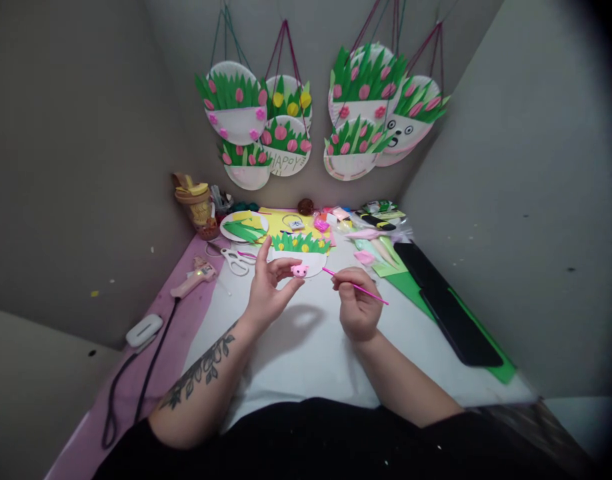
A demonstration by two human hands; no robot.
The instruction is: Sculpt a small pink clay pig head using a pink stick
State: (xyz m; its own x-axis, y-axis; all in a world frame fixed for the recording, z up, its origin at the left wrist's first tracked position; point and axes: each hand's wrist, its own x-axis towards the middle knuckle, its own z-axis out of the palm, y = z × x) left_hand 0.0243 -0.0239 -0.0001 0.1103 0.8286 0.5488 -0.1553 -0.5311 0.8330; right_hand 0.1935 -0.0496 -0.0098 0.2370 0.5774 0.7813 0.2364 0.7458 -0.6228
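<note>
Between the thumb and fingers of my left hand (271, 287) is a small pink animal head figure (299, 271) with dark eyes, raised above the table. My right hand (359, 303) grips a thin bright pink stick (363, 289); its tip points left at the figure, with a gap between them. Just behind the figure lies a paper plate craft (313, 264) with green paper grass and yellow flowers, partly hidden by my left hand.
White scissors (235, 261) and a pink glue gun (193, 280) with a black cord lie left. On the right are a black folding panel (446, 303), green sheets (411, 292) and pink clay (365, 257). A lidded cup (196, 203) stands back left. Plate crafts (236, 127) hang on the wall.
</note>
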